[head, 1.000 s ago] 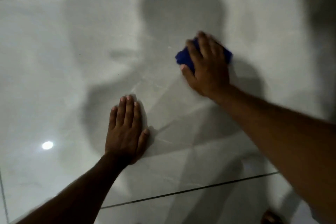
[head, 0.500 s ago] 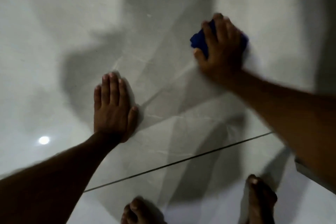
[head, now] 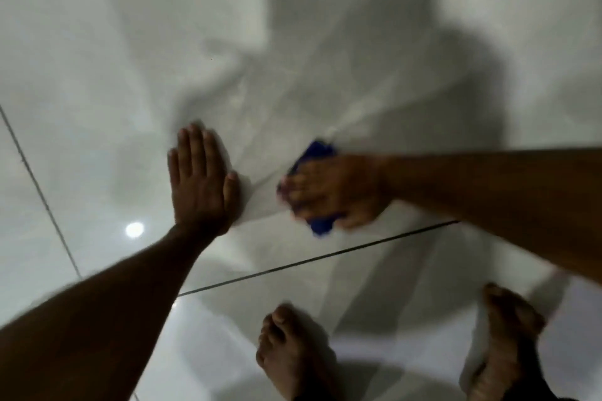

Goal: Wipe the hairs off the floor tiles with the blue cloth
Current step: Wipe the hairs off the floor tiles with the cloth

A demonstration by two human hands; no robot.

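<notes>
My right hand (head: 332, 192) presses the blue cloth (head: 317, 153) flat on the glossy pale floor tile (head: 293, 81), fingers pointing left; the hand is blurred by motion. Blue cloth shows above the knuckles and below the fingers. My left hand (head: 200, 182) lies flat and spread on the same tile, palm down, a short gap left of the cloth. No hairs can be made out on the tile in this blurred view.
A dark grout line (head: 319, 257) runs across just below my right hand, another grout line (head: 42, 195) at the left. My two bare feet (head: 293, 352) stand on the nearer tile at the bottom. Lamp glare (head: 134, 229) shines by my left forearm.
My right hand has swept the cloth from the far right of the tile toward me and leftward, ending close to my left hand. The view has tilted down, showing my feet.
</notes>
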